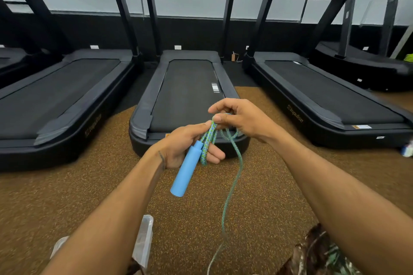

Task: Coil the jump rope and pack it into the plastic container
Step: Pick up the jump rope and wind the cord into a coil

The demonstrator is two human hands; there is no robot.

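The jump rope (pixel 232 152) is up in the air, in front of the middle treadmill (pixel 187 94), and both hands have hold of it. The left hand (pixel 181 147) is closed around a few loops of the green and blue rope, and the blue handle (pixel 186 171) sticks out of that hand, pointing down toward the floor (pixel 67 187). The right hand (pixel 241 118) is just beside the left hand, a little closer to the treadmill. Its thumb and fingers pinch the top of the loops, where the rope bends over. From the right hand one long piece of rope hangs loose. It drops down away from the treadmill and goes out of the bottom of the picture. The plastic container (pixel 143 241) is clear and sits low down, well apart from the treadmill, partly hidden under the left arm. You can only see part of it, so you cannot tell if anything is inside. A bit of camouflage cloth (pixel 317 252) shows under the right arm. The floor is brown and speckled. More treadmills stand on each side of the middle treadmill.
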